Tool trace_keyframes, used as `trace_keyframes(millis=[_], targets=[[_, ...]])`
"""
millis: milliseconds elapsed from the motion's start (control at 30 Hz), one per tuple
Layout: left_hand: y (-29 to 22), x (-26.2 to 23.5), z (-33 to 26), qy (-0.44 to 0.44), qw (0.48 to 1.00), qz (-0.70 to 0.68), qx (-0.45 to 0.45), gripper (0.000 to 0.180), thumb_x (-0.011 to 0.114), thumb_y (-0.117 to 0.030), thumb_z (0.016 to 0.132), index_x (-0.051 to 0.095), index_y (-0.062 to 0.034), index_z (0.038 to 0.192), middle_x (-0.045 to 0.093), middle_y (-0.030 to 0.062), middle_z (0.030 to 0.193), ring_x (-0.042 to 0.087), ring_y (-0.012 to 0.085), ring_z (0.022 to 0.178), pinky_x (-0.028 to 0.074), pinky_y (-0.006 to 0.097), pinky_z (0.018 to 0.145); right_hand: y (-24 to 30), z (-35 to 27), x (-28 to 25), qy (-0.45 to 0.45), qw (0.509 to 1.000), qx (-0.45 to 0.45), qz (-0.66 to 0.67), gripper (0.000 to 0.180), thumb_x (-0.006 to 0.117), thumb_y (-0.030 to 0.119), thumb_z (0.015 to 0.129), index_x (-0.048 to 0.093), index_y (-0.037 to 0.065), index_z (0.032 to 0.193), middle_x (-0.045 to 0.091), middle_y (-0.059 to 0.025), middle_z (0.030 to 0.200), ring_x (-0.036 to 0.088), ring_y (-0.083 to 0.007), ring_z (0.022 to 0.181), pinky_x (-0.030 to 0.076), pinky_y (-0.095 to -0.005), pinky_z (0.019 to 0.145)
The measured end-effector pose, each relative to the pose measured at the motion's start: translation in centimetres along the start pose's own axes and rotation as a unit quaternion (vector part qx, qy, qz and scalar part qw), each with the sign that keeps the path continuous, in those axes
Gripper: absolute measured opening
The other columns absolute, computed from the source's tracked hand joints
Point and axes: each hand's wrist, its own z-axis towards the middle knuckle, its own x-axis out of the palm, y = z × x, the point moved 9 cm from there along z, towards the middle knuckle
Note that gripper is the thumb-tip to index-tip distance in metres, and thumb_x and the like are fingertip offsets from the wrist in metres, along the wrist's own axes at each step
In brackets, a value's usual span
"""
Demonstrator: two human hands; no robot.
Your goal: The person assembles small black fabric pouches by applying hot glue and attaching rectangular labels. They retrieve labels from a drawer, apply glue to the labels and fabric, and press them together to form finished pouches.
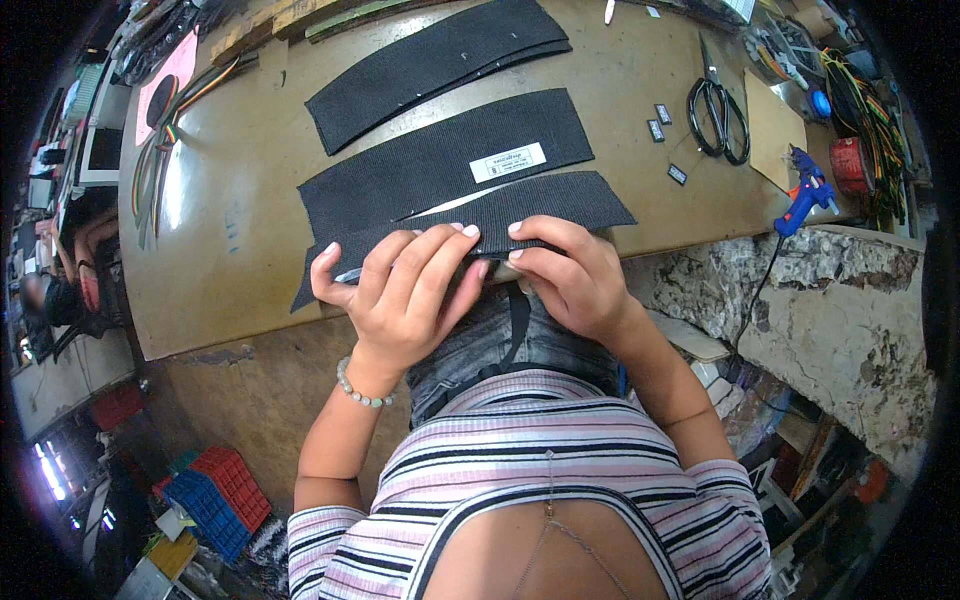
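Observation:
Close to my body, at the table's near edge, lies a black ribbed fabric strip (560, 205). My left hand (400, 285) pinches its near edge with thumb and fingers. Just to the right, my right hand (575, 275) grips the same edge between thumb and fingertips. Beyond it lies a black fabric piece (400, 175) with a white printed label (506, 161) on it. Farther off is a stack of black fabric pieces (440, 70), with small white marks along the edges. What sits under my fingertips is mostly hidden.
On the table's right are black-handled scissors (718, 110), small dark tags (662, 114), a tan card (775, 130) and a blue glue gun (805, 195) with its cord hanging down. Striped ribbon (165, 130) and a pink paper (175, 75) lie at the left. Crates (215, 500) stand below left.

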Motion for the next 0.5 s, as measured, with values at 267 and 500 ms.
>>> trace_keyframes(millis=[267,500], targets=[[0.2,0.2,0.7,-0.018,1.000,0.005,0.002,0.026,0.079,-0.042,0.077,0.075,-0.0273,0.098,0.069,-0.0140,0.090,0.057,0.0067,0.083,0.014,0.047,0.108,-0.5,0.1,-0.1,0.012,0.999,0.028,-0.010,0.034,0.076,-0.004,0.076,0.058,0.003,0.104,0.065,-0.0170,0.107,0.069,-0.0298,0.089,0.058,-0.0346,0.071],[0.1,0.1,1.5,-0.023,1.000,-0.011,0.010,0.021,0.079,-0.040,0.077,0.075,-0.0299,0.095,0.069,-0.0150,0.084,0.055,0.0059,0.075,0.016,0.045,0.105,-0.7,0.2,-0.5,-0.037,0.999,0.011,-0.017,0.029,0.069,-0.001,0.078,0.062,0.004,0.105,0.065,-0.0135,0.107,0.069,-0.0251,0.079,0.057,-0.0323,0.064]])
